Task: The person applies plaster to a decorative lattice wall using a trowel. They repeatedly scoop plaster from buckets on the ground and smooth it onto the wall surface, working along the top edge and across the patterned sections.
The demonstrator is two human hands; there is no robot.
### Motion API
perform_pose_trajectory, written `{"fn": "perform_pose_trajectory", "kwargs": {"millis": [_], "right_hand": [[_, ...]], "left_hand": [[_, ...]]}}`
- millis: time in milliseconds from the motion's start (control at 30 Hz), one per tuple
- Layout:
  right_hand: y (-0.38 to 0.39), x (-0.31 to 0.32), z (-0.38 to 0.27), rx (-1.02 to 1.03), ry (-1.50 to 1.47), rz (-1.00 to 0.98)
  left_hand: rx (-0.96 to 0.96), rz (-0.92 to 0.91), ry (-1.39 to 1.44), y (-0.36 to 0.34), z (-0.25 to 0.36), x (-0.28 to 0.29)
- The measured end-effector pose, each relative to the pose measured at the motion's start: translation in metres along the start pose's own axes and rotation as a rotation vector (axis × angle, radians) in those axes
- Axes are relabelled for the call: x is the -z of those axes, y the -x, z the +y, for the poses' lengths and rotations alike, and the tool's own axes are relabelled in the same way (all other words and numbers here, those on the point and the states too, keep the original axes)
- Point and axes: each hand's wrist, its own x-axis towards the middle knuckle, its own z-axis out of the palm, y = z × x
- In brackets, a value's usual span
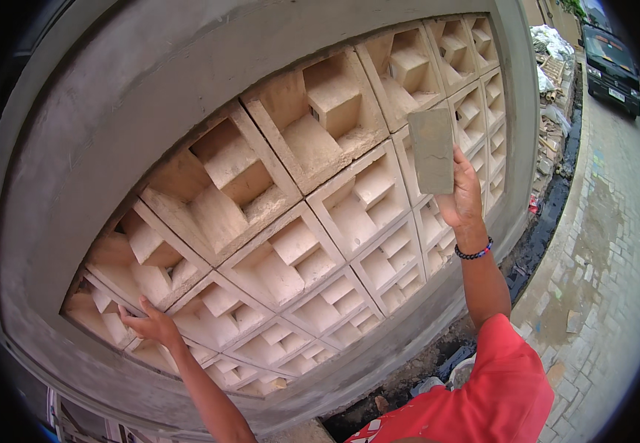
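An outdoor building site beside a street is shown. This is made plain by the grey, cement-faced wall (113,125), in which pale openwork blocks (220,214) are set in a grid, with crumbly edges seen on some of them. On the right, a road (604,310) is paved with small blocks and lit by daylight, and a dark vehicle (611,66) is seen at its far end. Between wall and road, a ditch (554,210) is filled with something dark and wet. Farther off, rubble (547,144) is heaped beside it, partly covered by whitish sheeting (552,42).
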Motion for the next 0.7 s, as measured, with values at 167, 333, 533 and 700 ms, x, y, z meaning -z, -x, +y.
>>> {"fn": "perform_pose_trajectory", "kwargs": {"millis": [167,333,533,700], "right_hand": [[-0.145,-0.028,-0.040,0.469,0.384,-0.031],[-0.236,-0.030,-0.056,0.786,0.953,0.097],[-0.252,-0.055,-0.039,1.063,1.169,0.206],[-0.182,-0.086,-0.001,0.955,1.139,-0.222]], "left_hand": [[0.010,-0.029,0.020,0.001,-0.006,-0.002],[0.019,-0.038,0.024,0.002,0.003,0.001],[0.014,-0.054,0.033,0.001,0.003,0.001],[0.035,-0.092,0.086,0.002,-0.002,0.001]]}}
